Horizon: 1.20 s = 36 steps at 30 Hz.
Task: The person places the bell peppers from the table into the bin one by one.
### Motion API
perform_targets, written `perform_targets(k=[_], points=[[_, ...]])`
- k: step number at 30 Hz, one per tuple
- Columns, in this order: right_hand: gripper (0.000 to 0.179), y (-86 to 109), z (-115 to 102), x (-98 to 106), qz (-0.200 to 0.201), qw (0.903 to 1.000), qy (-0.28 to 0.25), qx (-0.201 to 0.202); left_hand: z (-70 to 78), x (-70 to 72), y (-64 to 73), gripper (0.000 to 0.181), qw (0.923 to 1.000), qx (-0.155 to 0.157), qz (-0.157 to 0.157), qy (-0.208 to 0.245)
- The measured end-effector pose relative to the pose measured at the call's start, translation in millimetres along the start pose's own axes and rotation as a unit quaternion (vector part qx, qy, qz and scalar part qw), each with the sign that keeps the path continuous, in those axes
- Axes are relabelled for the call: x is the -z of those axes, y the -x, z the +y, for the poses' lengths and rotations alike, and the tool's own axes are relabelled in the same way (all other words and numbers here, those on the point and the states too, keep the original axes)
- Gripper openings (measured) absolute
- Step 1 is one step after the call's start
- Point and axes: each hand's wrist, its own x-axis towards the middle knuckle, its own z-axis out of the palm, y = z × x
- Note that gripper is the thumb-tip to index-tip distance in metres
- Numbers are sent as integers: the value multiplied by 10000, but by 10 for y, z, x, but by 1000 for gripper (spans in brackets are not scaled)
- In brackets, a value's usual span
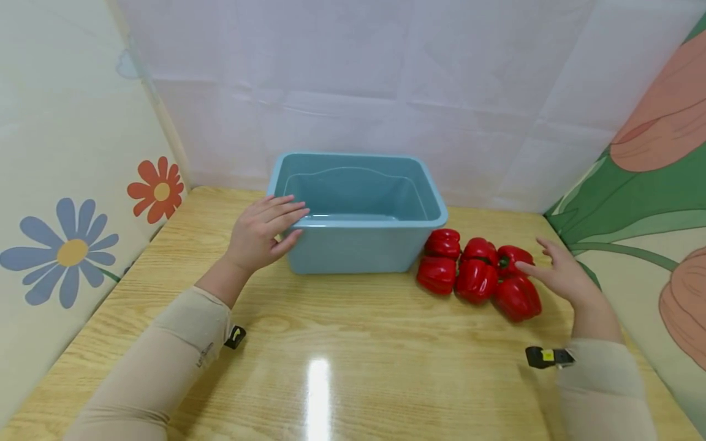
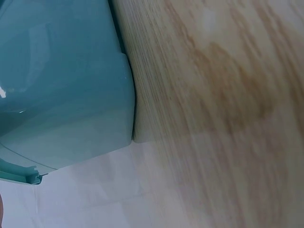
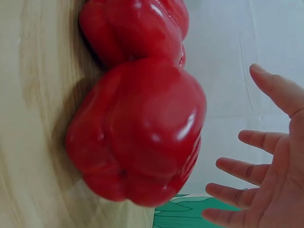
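Observation:
My left hand [image 1: 265, 229] rests on the near left corner of a blue plastic bin [image 1: 353, 248], fingers lying over its rim. The left wrist view shows the bin's side wall [image 2: 71, 85] close up, with only a sliver of the hand at the edge. Several glossy red bell peppers [image 1: 477, 280] lie grouped in two rows beside the bin's right end. At the right end of the group, my right hand [image 1: 565, 272] hovers with fingers spread, holding nothing. In the right wrist view its fingers [image 3: 242, 168] are apart from the nearest bell pepper [image 3: 142, 133].
The bin stands upright on a wood-grain table [image 1: 386, 343], near the white sheet [image 1: 353, 79] at the back. A flower-patterned panel [image 1: 72, 251] borders the left side, and another patterned panel [image 1: 634, 214] borders the right. The bin's visible floor holds nothing.

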Motion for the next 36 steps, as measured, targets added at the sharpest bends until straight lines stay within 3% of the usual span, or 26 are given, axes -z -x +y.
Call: perform_targets(k=[21,30,36], points=[[106,143,172,-101,-932,9919,222,-840,-9,0,-6,40,10000,-49,-7,-1],[98,165,196,-224,-1278,9879,-91,-873,-18,-15,0,38,9999,-73,73,44],[87,142,144,-290,-1276,9897,-127,-629,-15,-17,0,38,9999,-71,87,45]])
